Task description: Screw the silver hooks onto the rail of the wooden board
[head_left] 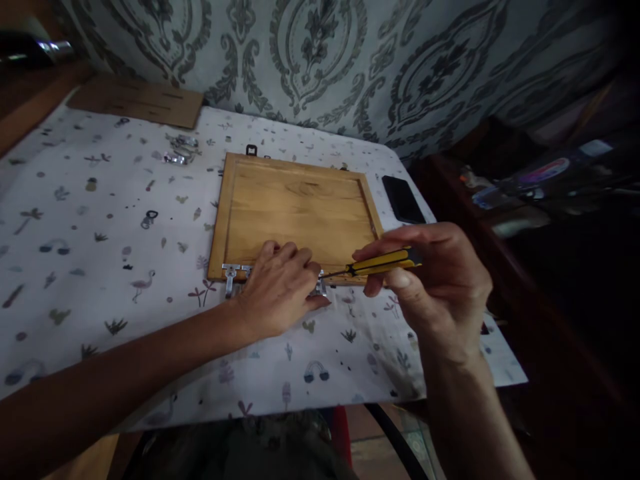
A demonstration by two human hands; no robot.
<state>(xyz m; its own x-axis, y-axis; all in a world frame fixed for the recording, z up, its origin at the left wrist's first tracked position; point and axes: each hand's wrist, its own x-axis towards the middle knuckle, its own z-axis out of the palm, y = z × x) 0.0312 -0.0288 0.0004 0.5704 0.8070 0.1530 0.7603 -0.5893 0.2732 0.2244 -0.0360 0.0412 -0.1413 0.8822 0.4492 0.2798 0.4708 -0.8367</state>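
A wooden panel (300,207) lies flat on a table under a printed cloth (75,233).

The left hand (280,287) rests palm down on the panel's near edge, fingers curled over the rim. It hides most of what sits there. A silver metal bracket (231,275) shows just left of the hand on the same edge, and a second metal fitting (320,287) peeks out at the fingertips. I cannot tell whether the fingers pinch that fitting or only press beside it.

The right hand (440,280) hovers off the panel's near right corner, clenched around a yellow-and-black screwdriver (385,262). Thumb and fingers wrap the handle, so only part of it shows. The thin shaft points left, level with the panel's near edge, and its tip reaches the second fitting. The contact itself is too small and dim to make out.

A dark phone (403,199) lies face up just beside the panel's right side. A small black fitting (251,150) sits at the far edge, touching it. A heap of shiny hardware (181,148) lies beyond the far left corner, blurred past telling the pieces apart. A cardboard sheet (137,100) lies farther off that way, against the patterned wall. Everything right of the table is in deep shadow.
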